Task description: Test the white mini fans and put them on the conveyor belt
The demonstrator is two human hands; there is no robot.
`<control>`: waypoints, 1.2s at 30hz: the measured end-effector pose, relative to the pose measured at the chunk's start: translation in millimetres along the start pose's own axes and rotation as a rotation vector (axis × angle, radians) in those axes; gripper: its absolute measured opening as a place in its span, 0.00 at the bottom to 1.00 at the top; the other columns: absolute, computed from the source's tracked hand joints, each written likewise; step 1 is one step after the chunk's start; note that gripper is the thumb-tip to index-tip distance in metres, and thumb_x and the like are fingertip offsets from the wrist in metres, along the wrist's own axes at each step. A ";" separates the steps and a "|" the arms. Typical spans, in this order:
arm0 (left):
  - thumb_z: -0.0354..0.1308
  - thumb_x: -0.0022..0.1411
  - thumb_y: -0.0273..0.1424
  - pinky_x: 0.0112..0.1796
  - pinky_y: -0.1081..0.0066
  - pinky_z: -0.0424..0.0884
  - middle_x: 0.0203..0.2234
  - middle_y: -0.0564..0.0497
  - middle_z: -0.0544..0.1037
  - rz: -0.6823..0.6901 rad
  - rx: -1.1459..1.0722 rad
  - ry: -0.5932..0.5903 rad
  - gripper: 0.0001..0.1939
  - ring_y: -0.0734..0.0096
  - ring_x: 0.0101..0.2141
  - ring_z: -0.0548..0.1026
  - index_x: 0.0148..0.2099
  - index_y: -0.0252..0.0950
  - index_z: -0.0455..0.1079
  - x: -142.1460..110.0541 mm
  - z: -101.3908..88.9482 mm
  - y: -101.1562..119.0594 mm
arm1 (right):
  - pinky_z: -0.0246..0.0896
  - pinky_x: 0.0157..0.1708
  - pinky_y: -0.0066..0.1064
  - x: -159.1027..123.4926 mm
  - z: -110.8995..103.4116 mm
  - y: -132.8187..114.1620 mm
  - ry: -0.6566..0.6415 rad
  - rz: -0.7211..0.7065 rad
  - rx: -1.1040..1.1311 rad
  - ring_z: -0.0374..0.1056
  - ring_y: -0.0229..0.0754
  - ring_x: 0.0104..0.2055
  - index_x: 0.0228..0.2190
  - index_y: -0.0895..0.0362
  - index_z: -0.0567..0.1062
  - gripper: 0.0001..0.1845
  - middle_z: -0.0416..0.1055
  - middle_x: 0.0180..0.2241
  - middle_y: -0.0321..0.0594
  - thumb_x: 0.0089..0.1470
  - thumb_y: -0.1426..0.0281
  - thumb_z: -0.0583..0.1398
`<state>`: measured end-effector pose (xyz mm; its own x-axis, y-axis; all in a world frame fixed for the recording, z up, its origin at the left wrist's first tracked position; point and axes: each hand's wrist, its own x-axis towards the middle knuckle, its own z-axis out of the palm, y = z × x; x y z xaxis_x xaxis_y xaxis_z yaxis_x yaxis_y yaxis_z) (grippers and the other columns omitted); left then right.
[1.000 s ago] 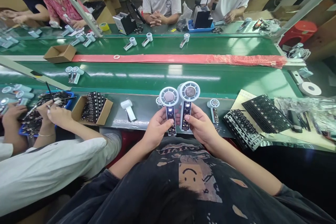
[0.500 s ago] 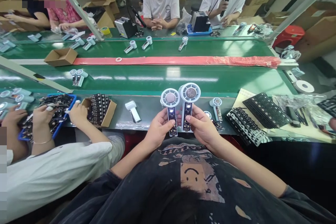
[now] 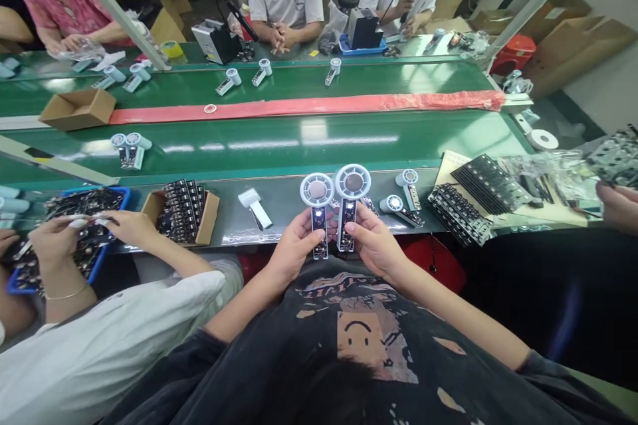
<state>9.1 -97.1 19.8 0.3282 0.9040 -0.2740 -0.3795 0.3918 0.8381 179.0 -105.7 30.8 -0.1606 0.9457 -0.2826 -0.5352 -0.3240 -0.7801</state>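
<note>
My left hand is closed around the handle of a light-blue handheld fan, thumb on the bare circuit board in its handle. A second handheld fan is gripped by my right hand, its thumb also pressing on the board. Both fans stand upright side by side, round heads up, boards facing me, and a small white light glows on each. Beyond my right hand, another fan with an exposed board lies on the metal bench, and one more fan is just behind it. A white-backed fan rests to the left.
Circuit boards fill a cardboard box and a blue tray at left, where a co-worker's hands work. Stacked board panels lie at right, near another person's hand. Ahead runs a green conveyor with several fans.
The view has swung slightly to the right. My hands still hold both fans upright, now a little further apart. The co-worker's hands at left have come together, and the board panel at right is raised.
</note>
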 end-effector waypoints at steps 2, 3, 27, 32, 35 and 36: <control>0.75 0.47 0.45 0.51 0.57 0.74 0.54 0.39 0.77 -0.051 0.040 0.028 0.38 0.52 0.50 0.78 0.56 0.36 0.67 -3.1 -12.3 -8.6 | 0.69 0.52 0.40 0.3 -2.1 13.6 0.016 0.019 -0.037 0.73 0.47 0.51 0.47 0.50 0.74 0.29 0.77 0.47 0.38 0.43 0.65 0.73; 0.75 0.46 0.45 0.51 0.58 0.74 0.53 0.39 0.77 -0.079 0.082 0.053 0.38 0.53 0.49 0.79 0.55 0.36 0.67 -4.8 -19.3 -14.3 | 0.68 0.52 0.39 1.2 -4.2 21.8 0.033 0.031 -0.074 0.73 0.46 0.51 0.47 0.50 0.73 0.29 0.77 0.46 0.38 0.42 0.66 0.72; 0.51 0.70 0.34 0.50 0.58 0.70 0.51 0.32 0.78 -0.553 1.413 0.173 0.17 0.47 0.52 0.78 0.58 0.33 0.64 34.1 -81.7 -82.4 | 0.65 0.47 0.36 26.9 -133.5 90.8 0.349 0.367 -1.353 0.71 0.53 0.54 0.56 0.58 0.66 0.20 0.72 0.54 0.53 0.64 0.68 0.57; 0.47 0.72 0.37 0.50 0.64 0.69 0.54 0.38 0.78 -0.505 1.517 0.140 0.20 0.54 0.54 0.76 0.63 0.37 0.61 26.9 -80.2 -73.7 | 0.62 0.51 0.36 21.8 -139.6 71.1 0.250 0.307 -1.513 0.68 0.54 0.58 0.59 0.58 0.66 0.21 0.69 0.58 0.53 0.66 0.67 0.53; 0.45 0.73 0.34 0.50 0.64 0.69 0.56 0.37 0.76 -0.526 1.551 0.153 0.21 0.55 0.55 0.76 0.64 0.36 0.60 15.8 -84.7 -72.7 | 0.63 0.50 0.35 15.1 -142.5 72.0 0.202 0.315 -1.571 0.68 0.53 0.58 0.61 0.58 0.64 0.23 0.68 0.60 0.52 0.68 0.67 0.52; 0.46 0.73 0.34 0.50 0.64 0.69 0.56 0.37 0.76 -0.546 1.557 0.153 0.20 0.54 0.54 0.76 0.63 0.36 0.61 13.2 -86.6 -73.0 | 0.63 0.49 0.35 13.6 -143.4 74.1 0.190 0.336 -1.587 0.70 0.53 0.56 0.61 0.58 0.65 0.23 0.69 0.58 0.53 0.67 0.68 0.52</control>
<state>-33.8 -98.9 -85.8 0.0048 0.7709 -0.6370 0.9491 0.1971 0.2457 256.0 -120.6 -110.9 0.0757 0.8535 -0.5155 0.8609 -0.3168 -0.3982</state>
